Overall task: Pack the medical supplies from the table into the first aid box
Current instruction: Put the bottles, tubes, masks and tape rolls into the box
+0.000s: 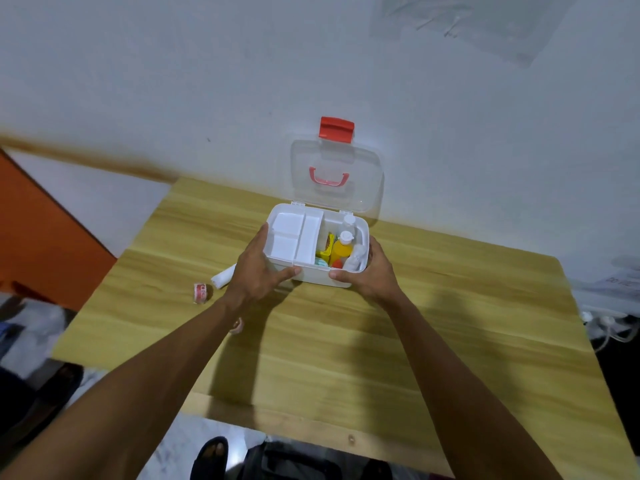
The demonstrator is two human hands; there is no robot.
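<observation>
A white first aid box point(313, 276) stands open on the wooden table point(450, 323), its clear lid point(367, 168) with a red latch upright against the wall. A white divided tray point(294, 237) fills the box's left half. The right half holds a yellow bottle point(342, 249), a clear bottle point(349, 220) and small packets. My left hand point(259, 268) grips the box's left front corner. My right hand point(367, 271) grips its right front corner. A white gauze roll point(223, 277) and a red-printed tape roll point(201, 292) lie left of the box. A small item point(237, 326) peeks from under my left forearm.
The table backs onto a white wall. An orange panel point(41, 237) stands at the left. White cables and papers point(609, 306) lie off the table's right edge. A sandalled foot point(211, 459) and dark objects are on the floor below the near edge.
</observation>
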